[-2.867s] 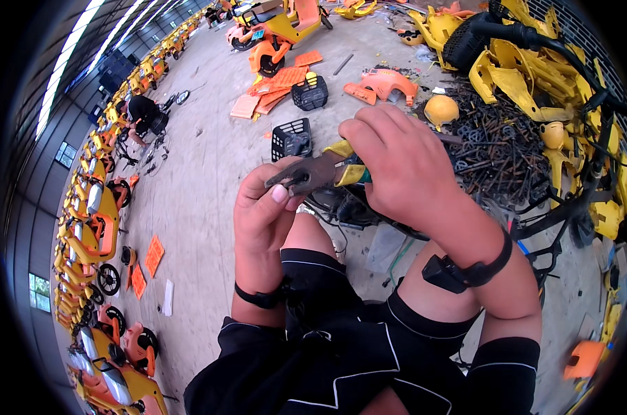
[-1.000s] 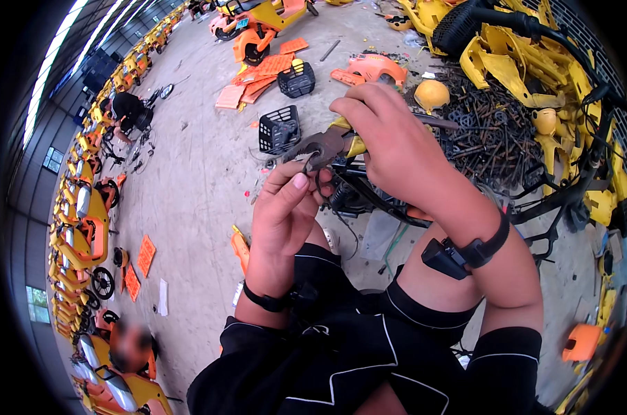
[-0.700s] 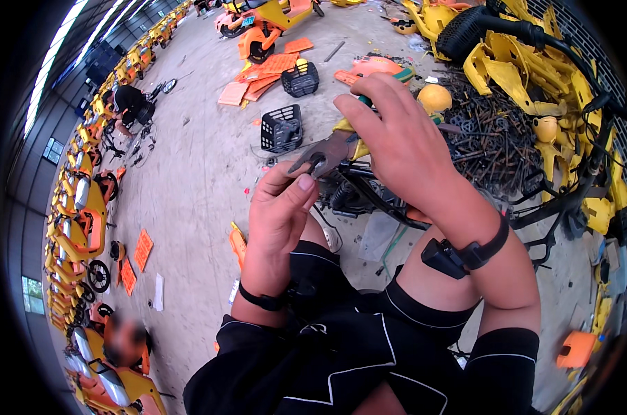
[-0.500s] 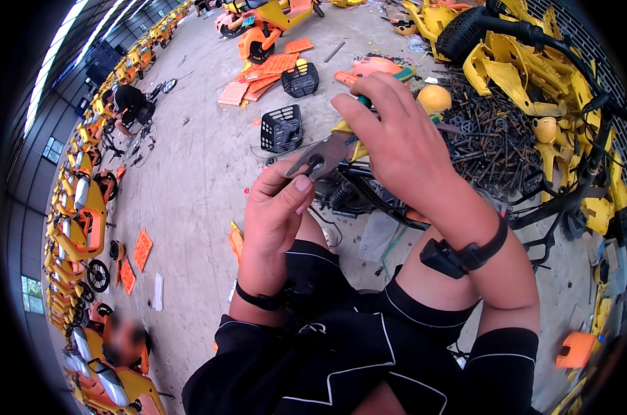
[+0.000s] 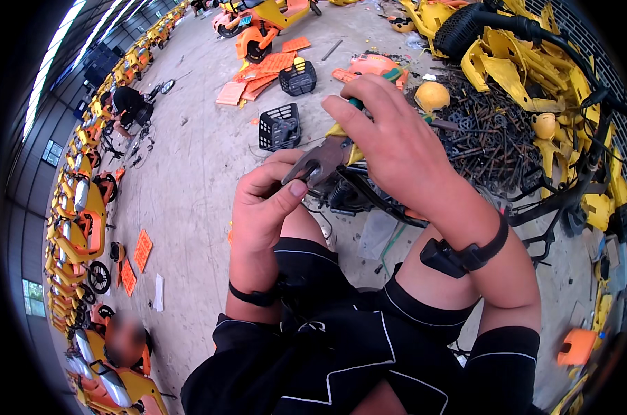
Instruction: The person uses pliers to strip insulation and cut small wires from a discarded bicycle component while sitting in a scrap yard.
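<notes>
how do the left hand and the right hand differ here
The left hand is at the jaw end of the pliers; the right hand is around the handles. The left hand shows its thumb side, the right hand its back. The right hand sits higher in the picture than the left hand. Both wrists wear a black band.

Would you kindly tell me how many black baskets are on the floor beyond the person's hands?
2: one basket just beyond the pliers, the other farther off, beside the orange panels. Others may be hidden.
</notes>
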`<state>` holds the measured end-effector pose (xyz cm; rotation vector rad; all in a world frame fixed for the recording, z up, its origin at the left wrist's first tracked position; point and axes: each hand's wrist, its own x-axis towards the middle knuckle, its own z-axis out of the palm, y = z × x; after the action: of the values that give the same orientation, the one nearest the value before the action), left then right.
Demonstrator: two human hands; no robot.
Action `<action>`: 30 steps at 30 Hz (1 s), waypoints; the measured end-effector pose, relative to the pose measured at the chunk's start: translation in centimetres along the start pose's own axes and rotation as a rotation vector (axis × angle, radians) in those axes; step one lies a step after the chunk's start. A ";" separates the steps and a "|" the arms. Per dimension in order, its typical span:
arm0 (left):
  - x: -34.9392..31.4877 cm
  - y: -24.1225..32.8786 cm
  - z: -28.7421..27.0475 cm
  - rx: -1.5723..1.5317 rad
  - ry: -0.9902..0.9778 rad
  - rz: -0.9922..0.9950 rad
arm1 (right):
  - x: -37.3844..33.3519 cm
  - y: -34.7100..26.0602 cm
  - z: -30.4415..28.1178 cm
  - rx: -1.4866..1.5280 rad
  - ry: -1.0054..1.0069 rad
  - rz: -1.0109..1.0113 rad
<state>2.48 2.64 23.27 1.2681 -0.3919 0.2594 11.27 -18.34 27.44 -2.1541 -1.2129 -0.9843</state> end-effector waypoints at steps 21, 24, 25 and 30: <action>-0.1 -0.1 0.0 -0.153 -0.058 -0.005 | -0.2 0.4 -0.2 -0.057 0.044 -0.152; 0.0 -0.4 -0.4 -0.132 -0.087 0.000 | -0.5 0.0 -0.2 -0.014 0.019 -0.134; 0.0 -0.3 -0.3 -0.132 -0.078 -0.004 | -0.6 -0.2 -0.2 0.010 0.004 -0.118; 0.0 0.3 0.4 -0.061 -0.035 0.029 | -0.2 0.2 -1.1 -0.073 0.061 -0.117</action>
<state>2.32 2.34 23.63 1.2089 -0.4451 0.2480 11.00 -19.26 27.95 -2.1118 -1.3043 -1.1524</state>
